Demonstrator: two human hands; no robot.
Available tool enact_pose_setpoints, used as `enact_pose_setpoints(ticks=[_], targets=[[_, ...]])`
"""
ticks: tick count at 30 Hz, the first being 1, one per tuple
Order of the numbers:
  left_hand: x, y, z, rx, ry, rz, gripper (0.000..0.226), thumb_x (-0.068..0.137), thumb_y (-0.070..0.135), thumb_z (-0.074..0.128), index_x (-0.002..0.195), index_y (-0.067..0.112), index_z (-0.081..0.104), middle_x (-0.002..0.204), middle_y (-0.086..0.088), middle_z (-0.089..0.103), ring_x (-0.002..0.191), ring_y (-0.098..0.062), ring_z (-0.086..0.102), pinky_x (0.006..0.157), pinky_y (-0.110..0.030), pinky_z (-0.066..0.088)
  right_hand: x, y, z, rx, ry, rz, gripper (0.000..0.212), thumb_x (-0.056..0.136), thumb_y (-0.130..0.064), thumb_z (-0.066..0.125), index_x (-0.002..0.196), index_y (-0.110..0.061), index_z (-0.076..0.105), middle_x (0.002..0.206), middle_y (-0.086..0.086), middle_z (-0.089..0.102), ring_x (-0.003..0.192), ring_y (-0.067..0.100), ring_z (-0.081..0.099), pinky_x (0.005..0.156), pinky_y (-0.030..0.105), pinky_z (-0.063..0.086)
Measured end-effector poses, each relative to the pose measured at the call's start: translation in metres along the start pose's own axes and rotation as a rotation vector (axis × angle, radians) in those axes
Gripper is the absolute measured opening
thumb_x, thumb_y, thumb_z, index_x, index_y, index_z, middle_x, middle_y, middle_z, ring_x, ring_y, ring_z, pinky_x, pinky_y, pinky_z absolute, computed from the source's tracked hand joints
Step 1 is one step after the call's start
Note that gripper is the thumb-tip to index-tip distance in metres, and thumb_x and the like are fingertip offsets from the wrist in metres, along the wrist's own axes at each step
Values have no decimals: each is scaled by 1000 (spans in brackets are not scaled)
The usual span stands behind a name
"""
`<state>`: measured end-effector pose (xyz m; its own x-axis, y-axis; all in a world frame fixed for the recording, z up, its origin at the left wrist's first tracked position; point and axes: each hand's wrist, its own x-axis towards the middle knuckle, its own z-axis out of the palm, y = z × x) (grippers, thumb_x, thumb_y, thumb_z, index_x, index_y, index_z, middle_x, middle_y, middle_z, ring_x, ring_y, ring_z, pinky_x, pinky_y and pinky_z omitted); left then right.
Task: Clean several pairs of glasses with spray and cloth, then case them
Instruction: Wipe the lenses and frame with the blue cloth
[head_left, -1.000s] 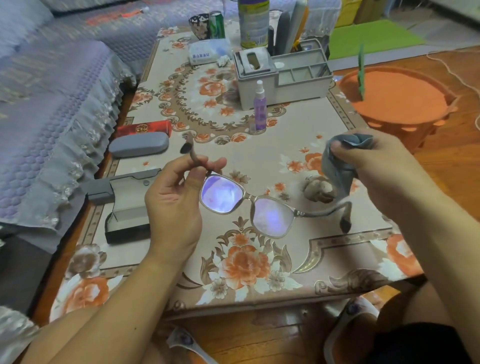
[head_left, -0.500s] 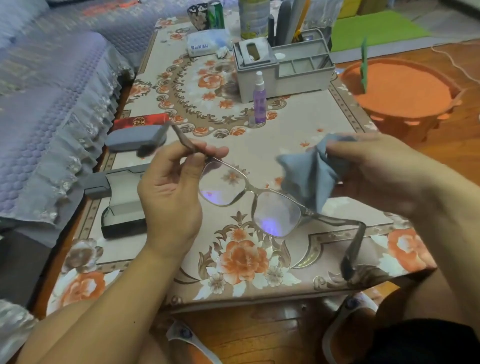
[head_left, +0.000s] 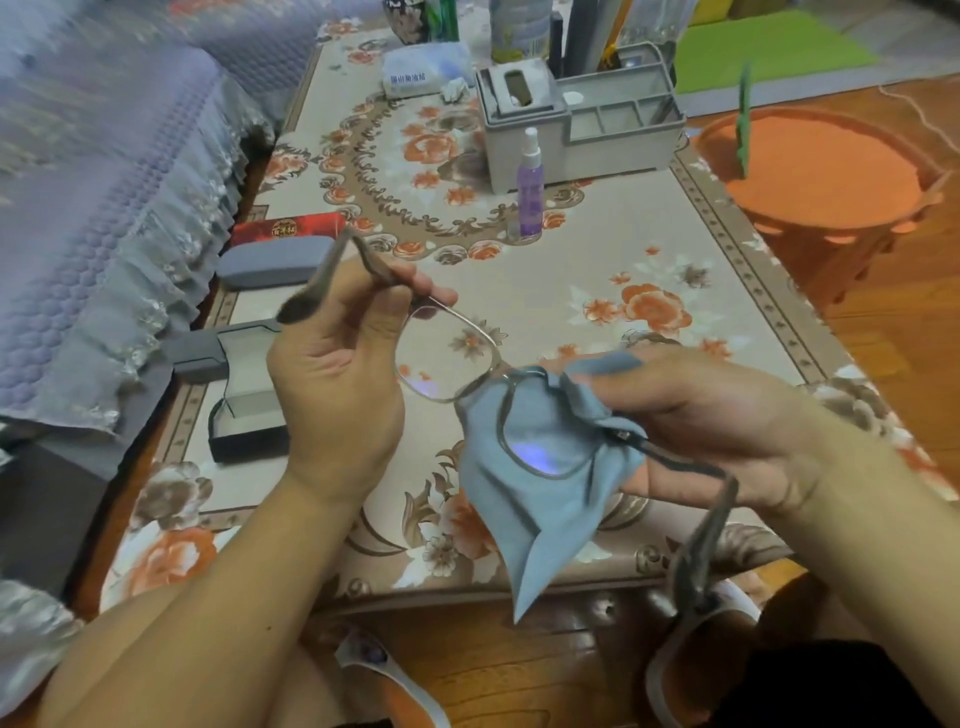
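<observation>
Both hands hold the glasses (head_left: 447, 358): left hand (head_left: 337, 384) pinches the nine-o'clock hinge; right hand (head_left: 701, 415) now wraps the grey cloth (head_left: 540, 493) round the three-o'clock lens.

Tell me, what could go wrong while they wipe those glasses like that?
The left hand grips the glasses only at one temple hinge, so the right hand pressing the cloth on the far lens may twist the thin frame. The glasses are held up off the table, near its front edge; a slip could drop them to the floor.
</observation>
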<state>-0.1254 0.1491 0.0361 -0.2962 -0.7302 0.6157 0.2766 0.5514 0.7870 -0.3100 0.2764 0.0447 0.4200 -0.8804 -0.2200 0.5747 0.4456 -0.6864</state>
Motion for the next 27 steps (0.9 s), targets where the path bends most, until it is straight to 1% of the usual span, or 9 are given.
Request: enact_pose_setpoints(ticks=[3,8,11,14,16,18,21,25,27], targets=[[-1,0,0,5,-7,-10,21,101,-5,50,111,10,61,93,-8,67,87,-32,71,83,-42,56,1,6,-8,-153,167,-5,41,94,-5,54,130,14,56,136,37,54,126,46,55,117,55,30],[-4,-4,-4,69,-43,27,14,101,9,58,111,9,66,96,6,70,89,-38,70,85,-55,56,1,-2,-8,-284,305,77,26,90,-13,70,103,10,69,106,26,69,99,37,68,100,46,51],[-1,-4,-5,74,-43,25,13,101,13,57,112,11,66,95,10,70,89,-42,69,86,-55,55,-4,-6,-12,-313,341,174,45,87,-28,73,105,13,69,108,27,70,97,37,70,97,47,54],[-4,-6,-3,57,-31,-3,15,102,6,55,112,10,65,96,2,69,89,-35,70,85,-48,56,-1,0,-14,-231,344,55,47,86,-20,72,113,17,61,117,32,64,110,41,61,110,53,41],[-6,-7,0,46,-35,-28,15,101,5,54,112,7,64,97,-6,66,89,-30,71,85,-43,56,3,1,-9,-146,305,-41,32,92,-4,61,121,11,63,125,32,63,110,37,64,105,47,49],[-6,-7,1,38,-44,-48,15,101,5,53,111,5,65,96,-9,65,89,-30,71,85,-41,55,5,2,-8,-80,217,-59,38,94,4,51,131,5,61,130,30,62,112,34,67,100,44,55],[-6,-8,-3,50,-55,-58,16,100,2,54,111,3,66,95,-8,65,87,-31,70,85,-43,55,5,2,-15,-153,203,-9,35,91,-1,60,124,10,62,124,27,64,113,36,64,106,44,49],[-6,-6,-6,61,-40,-45,19,101,-2,52,111,5,66,96,-9,63,86,-30,70,85,-40,55,-6,-4,-18,-320,278,116,35,88,-20,69,108,8,67,106,26,67,97,35,67,92,42,55],[-6,-5,-3,52,-23,-55,21,101,-4,51,118,5,60,97,-10,61,85,-26,71,84,-34,55,-6,-3,-15,-345,293,89,31,87,-20,68,103,8,67,104,25,66,98,37,65,95,46,51]])
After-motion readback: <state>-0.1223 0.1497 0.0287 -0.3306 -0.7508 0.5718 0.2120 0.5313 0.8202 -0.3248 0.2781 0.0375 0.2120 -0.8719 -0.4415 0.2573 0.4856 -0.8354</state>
